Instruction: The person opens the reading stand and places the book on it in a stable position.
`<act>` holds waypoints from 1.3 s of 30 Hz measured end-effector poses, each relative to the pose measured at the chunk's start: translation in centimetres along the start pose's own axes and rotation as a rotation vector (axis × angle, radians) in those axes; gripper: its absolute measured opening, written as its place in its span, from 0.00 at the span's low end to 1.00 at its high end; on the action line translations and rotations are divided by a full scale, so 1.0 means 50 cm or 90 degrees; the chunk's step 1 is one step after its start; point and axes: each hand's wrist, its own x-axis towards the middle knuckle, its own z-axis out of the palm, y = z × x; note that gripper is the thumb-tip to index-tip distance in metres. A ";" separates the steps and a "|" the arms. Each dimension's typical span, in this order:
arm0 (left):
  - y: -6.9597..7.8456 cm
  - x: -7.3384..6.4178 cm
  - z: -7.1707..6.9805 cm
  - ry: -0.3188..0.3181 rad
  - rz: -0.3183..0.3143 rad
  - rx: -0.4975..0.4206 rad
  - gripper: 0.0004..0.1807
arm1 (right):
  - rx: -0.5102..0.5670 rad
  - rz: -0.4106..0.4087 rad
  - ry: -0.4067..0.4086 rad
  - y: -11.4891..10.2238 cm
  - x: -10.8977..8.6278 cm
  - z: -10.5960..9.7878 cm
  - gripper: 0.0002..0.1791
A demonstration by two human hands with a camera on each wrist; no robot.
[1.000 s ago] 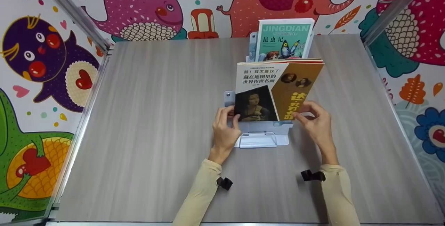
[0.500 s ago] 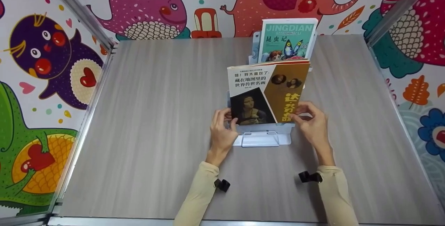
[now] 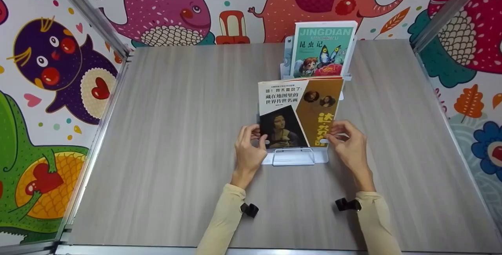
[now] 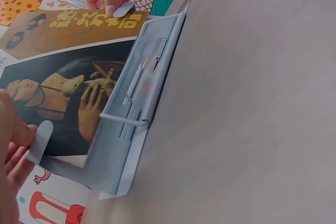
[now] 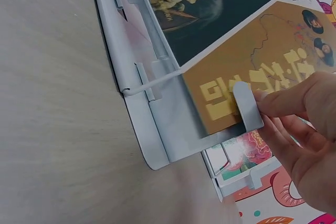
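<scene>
A book (image 3: 282, 129) with a portrait painting and an ochre panel on its cover leans back on a pale metal bookstand (image 3: 321, 156). Its lower edge is close above the stand's wire lip (image 3: 293, 164). My left hand (image 3: 250, 151) grips the book's lower left edge, thumb in front, beside a rounded metal tab (image 4: 41, 142) that overlaps the cover. On the opposite edge, my right hand (image 3: 350, 147) pinches the book between thumb and fingers, next to a second tab (image 5: 248, 106) lying over the yellow lettering. The fingers behind the book are partly hidden.
Behind, a green book (image 3: 325, 47) with a butterfly on its cover stands on another bookstand (image 3: 288, 51). Both stands are on the wood-grain table (image 3: 188, 149). Cartoon-printed walls (image 3: 164, 8) and metal posts (image 3: 94, 15) border the table's back and sides.
Both hands have brought the book down and toward the person, onto the front bookstand, first shifting it left. The two tabs now show in front of its cover, and more of the green book shows.
</scene>
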 end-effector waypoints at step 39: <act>-0.025 -0.056 -0.034 -0.157 -0.188 0.009 0.07 | -0.006 0.052 -0.117 0.100 -0.051 -0.019 0.10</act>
